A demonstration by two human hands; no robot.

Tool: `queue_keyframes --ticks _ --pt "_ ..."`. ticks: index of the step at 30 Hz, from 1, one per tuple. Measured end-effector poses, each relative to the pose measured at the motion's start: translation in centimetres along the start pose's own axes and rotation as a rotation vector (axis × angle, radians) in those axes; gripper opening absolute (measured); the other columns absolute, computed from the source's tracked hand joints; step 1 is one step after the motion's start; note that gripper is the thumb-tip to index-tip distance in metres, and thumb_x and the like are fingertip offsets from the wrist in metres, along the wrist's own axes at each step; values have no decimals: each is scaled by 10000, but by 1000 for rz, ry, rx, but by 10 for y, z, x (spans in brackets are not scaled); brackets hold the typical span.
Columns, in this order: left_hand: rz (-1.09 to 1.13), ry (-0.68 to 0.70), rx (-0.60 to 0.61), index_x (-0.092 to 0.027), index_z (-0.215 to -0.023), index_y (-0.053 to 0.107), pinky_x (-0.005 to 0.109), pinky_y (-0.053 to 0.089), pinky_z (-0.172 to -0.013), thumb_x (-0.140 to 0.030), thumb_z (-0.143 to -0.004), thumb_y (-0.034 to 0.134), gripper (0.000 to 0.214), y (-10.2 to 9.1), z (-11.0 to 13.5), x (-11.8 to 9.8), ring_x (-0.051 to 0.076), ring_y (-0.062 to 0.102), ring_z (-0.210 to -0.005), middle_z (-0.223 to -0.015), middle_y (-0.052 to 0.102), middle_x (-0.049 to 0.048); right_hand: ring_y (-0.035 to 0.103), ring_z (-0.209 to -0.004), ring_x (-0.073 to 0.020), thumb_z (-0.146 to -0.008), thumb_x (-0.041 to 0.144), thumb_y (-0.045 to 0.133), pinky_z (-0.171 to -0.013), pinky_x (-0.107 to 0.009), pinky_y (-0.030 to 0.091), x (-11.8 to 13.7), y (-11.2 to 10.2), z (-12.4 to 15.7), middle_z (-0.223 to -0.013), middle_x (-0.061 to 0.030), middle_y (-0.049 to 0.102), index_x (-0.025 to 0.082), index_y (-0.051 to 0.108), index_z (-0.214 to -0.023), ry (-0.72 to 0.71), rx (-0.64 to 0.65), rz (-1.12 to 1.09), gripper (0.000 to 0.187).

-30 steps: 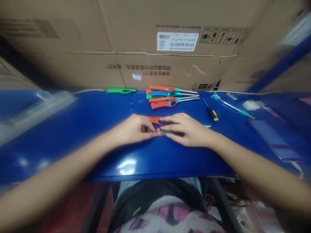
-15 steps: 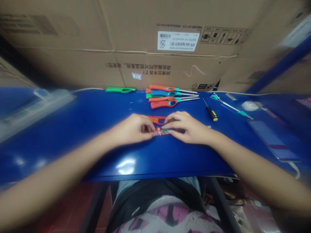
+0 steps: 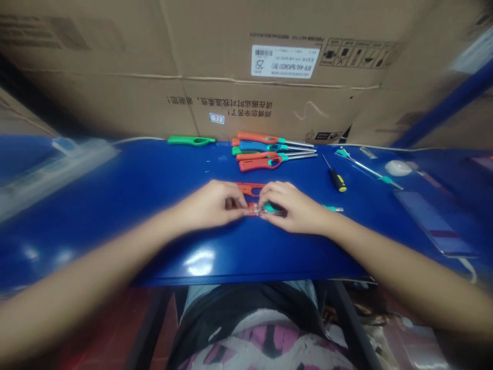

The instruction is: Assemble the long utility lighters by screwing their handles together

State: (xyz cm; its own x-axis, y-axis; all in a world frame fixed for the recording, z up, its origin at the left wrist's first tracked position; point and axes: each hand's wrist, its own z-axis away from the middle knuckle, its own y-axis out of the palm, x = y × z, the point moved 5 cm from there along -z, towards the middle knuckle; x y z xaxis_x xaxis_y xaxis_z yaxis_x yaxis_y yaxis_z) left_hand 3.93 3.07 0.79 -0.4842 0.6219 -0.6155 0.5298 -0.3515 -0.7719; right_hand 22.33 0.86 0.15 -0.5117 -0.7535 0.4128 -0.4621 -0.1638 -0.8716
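Observation:
Both my hands rest on the blue table (image 3: 154, 185) at its middle, fingers curled and pinched together. My left hand (image 3: 210, 205) and my right hand (image 3: 292, 205) meet over an opened long-nosed lighter (image 3: 265, 208) with red and teal parts. A separate orange shell half (image 3: 250, 188) lies just behind my fingertips. The lighter's metal nozzle (image 3: 333, 208) sticks out to the right past my right hand. Small inner parts show between my thumbs, too blurred to name.
A pile of orange, blue and green long lighters (image 3: 269, 150) lies at the back, with a single green one (image 3: 190, 140) to their left. A black-and-yellow screwdriver (image 3: 336, 178), a teal-tipped metal tube (image 3: 365, 167), a phone (image 3: 433, 223) and cardboard boxes (image 3: 246, 67) are nearby.
My right hand has drawn its fingers in tighter over the lighter and shifted slightly left, baring the metal nozzle on its right. My left hand has barely moved.

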Motion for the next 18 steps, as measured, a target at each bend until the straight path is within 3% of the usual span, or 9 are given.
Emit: queue_keyframes --ticks 8,18 --pt "0 20 8 -182 -904 796 219 498 -641 -246 -826 763 106 1 0 -1 113 637 -655 -831 748 22 592 -1055 -232 -947 238 644 -955 -391 399 2 4 0 -1095 -66 655 211 585 -1036 -5 27 20 110" --pt "40 40 17 -195 -926 815 236 516 -679 -348 -876 752 173 0 -1 -2 148 682 -730 -866 765 50 592 -1092 -244 -946 226 606 -966 -413 415 4 5 0 -1083 -74 661 220 579 -971 -11 16 -41 37"
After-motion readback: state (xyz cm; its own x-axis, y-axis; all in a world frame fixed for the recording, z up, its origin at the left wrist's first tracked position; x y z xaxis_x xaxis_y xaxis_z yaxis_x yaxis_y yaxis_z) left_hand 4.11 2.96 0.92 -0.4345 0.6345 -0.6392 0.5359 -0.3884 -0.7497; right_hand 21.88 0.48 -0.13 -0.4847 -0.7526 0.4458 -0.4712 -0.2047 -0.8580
